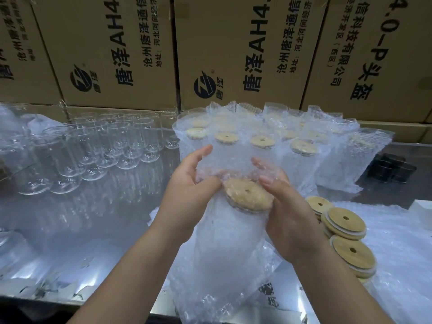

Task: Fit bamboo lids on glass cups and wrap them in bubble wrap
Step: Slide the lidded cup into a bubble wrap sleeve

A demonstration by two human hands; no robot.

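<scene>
A glass cup with a round bamboo lid (248, 195) stands in front of me inside a sleeve of bubble wrap (224, 249). My left hand (189, 185) grips the wrap at the cup's left shoulder, thumb pressed beside the lid. On the right side my right hand (285, 206) clasps the wrap and cup, fingers folding the upper flap of wrap over the lid. Loose bamboo lids (343, 223) lie stacked to the right. Bare glass cups (98, 146) stand in rows at the left.
Several wrapped, lidded cups (264, 139) stand behind my hands. Printed cardboard boxes (233, 50) form a wall at the back. The table (81, 230) is shiny metal. More bubble wrap (397, 242) lies at the right, and dark metal pieces (390, 167) sit at far right.
</scene>
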